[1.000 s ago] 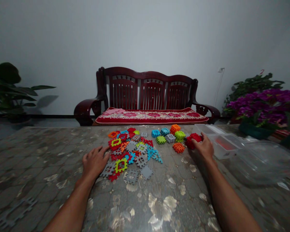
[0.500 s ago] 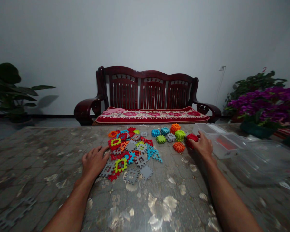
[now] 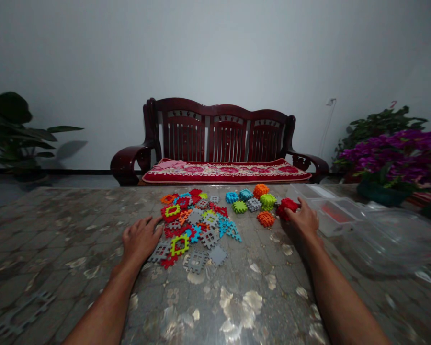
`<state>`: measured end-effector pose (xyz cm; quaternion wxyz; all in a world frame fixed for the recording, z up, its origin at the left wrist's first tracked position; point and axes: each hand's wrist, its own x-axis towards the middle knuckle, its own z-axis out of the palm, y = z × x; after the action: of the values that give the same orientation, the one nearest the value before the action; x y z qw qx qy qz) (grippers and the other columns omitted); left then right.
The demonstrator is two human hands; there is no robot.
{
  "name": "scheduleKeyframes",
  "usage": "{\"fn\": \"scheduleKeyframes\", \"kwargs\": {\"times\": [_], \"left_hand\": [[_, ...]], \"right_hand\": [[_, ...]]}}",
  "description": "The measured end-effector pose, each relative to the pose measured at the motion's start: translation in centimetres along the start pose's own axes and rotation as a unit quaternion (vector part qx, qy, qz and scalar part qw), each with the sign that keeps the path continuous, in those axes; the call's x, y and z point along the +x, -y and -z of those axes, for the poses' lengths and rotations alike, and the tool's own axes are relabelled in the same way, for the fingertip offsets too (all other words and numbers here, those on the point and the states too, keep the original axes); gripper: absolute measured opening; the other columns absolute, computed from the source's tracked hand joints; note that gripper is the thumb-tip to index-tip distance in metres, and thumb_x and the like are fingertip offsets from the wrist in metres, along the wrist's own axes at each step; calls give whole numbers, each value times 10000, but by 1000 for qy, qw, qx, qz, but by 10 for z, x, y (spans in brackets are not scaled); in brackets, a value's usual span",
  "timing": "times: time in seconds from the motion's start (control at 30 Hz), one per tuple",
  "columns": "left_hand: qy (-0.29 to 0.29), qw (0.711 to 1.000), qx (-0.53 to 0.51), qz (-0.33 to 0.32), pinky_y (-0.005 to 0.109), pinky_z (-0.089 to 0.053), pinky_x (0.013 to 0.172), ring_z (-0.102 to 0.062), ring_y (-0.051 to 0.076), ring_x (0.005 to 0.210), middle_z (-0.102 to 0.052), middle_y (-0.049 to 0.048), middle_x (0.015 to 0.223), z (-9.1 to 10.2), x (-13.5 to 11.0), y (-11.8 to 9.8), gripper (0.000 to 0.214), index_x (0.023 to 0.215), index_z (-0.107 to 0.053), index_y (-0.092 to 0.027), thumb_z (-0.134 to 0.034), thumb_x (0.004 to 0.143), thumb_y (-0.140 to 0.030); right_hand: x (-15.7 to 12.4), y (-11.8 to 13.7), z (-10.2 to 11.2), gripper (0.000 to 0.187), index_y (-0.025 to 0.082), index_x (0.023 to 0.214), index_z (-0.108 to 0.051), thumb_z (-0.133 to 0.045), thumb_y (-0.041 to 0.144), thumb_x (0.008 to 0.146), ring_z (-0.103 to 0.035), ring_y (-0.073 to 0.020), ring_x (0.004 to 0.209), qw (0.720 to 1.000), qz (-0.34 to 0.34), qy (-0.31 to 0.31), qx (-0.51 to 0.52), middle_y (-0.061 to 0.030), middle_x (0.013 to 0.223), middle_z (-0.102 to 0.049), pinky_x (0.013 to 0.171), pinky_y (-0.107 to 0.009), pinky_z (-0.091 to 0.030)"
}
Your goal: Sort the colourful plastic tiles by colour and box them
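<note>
My left hand (image 3: 141,239) lies open on the table, its fingertips at the left edge of a spread of flat notched plastic building tiles (image 3: 195,218) in red, grey, green, blue and orange. Some are solid and others have cut-out centres. My right hand (image 3: 304,219) is at a red stack of tiles (image 3: 286,207), thumb and forefinger apart at its right side; the other fingers are partly hidden. Left of that stack stand small stacks sorted by colour: an orange stack (image 3: 266,219), a green stack (image 3: 267,201), a grey stack (image 3: 253,204) and several others.
Clear plastic boxes (image 3: 334,215) and a clear lid (image 3: 391,235) sit at the right. A lone grey frame piece (image 3: 25,314) lies at the near left. Purple flowers (image 3: 398,153) stand at the right rear. Beyond the patterned table (image 3: 208,311) is a wooden bench (image 3: 222,129).
My right hand has drawn back slightly to the right, its fingers loosening around the red stack, which shows more fully now. My left hand has stayed in place.
</note>
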<state>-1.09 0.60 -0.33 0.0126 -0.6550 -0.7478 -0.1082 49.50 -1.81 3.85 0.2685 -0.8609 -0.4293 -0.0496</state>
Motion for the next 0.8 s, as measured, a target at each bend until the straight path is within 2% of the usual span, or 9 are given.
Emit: {"fn": "scheduleKeyframes", "kwargs": {"times": [0.13,0.27,0.33,0.4,0.5,0.6,0.63,0.7,0.8], "left_hand": [[4,1000,-6,3,507,-311,1122,-475,296,1362,-560,97,1474,2,-1,-1,477,1383,-597,-318,-363,978,-412],[-10,1000,-8,-1,501,-310,1122,-483,286,1353,-571,84,1464,0,-2,0,461,1367,-605,-336,-365,981,-415],[-16,1000,-12,-1,497,-311,1120,-485,279,1353,-576,83,1459,0,-2,0,449,1355,-613,-335,-377,979,-399],[-16,1000,-22,-5,503,-305,1124,-482,281,1357,-577,91,1457,1,-3,-1,443,1352,-618,-318,-397,974,-380],[-11,999,-30,3,511,-293,1132,-471,289,1367,-573,89,1462,4,-5,-3,439,1351,-623,-305,-418,968,-362],[-14,999,-28,7,507,-293,1131,-478,285,1359,-574,84,1463,8,-7,-6,433,1352,-623,-312,-422,971,-356],[-15,1000,-27,6,503,-293,1130,-476,281,1360,-573,82,1464,8,-8,-6,430,1350,-624,-319,-424,972,-355],[-14,1000,-26,8,498,-292,1131,-472,274,1363,-572,78,1467,9,-9,-7,421,1344,-629,-334,-427,975,-357],[-13,1000,-26,8,506,-286,1131,-470,284,1364,-567,79,1471,9,-9,-8,414,1335,-639,-349,-436,974,-361]], "right_hand": [[4,-9,-9,818,195,1474,-443,-601,543,751,-579,-349,1209,999,6,12,50,-166,1346,-618,980,-466,-464],[9,-17,-23,933,103,1477,-396,-644,541,691,-565,-364,1237,992,31,11,119,-227,1404,-558,1010,-472,-457],[10,-21,-27,958,90,1473,-386,-656,552,678,-560,-362,1238,990,43,0,138,-233,1405,-548,1016,-468,-451],[10,-24,-28,930,102,1458,-409,-642,578,694,-560,-361,1222,988,53,-32,139,-225,1379,-560,1005,-473,-451],[8,-23,-23,812,106,1405,-489,-573,564,740,-548,-366,1201,982,54,-121,133,-216,1313,-592,1019,-498,-429],[-1,-8,-16,673,122,1312,-585,-503,502,763,-567,-340,1148,967,80,-182,160,-189,1236,-637,1023,-492,-430],[-5,1,-15,623,133,1261,-623,-492,488,766,-585,-327,1118,962,102,-179,180,-177,1202,-655,1009,-482,-446],[-19,22,-17,526,155,1145,-685,-491,473,773,-626,-302,1047,952,157,-126,231,-154,1129,-693,962,-454,-487],[-47,59,-26,427,188,1054,-729,-503,447,801,-673,-271,985,930,225,27,290,-119,1074,-737,904,-411,-529]]}}
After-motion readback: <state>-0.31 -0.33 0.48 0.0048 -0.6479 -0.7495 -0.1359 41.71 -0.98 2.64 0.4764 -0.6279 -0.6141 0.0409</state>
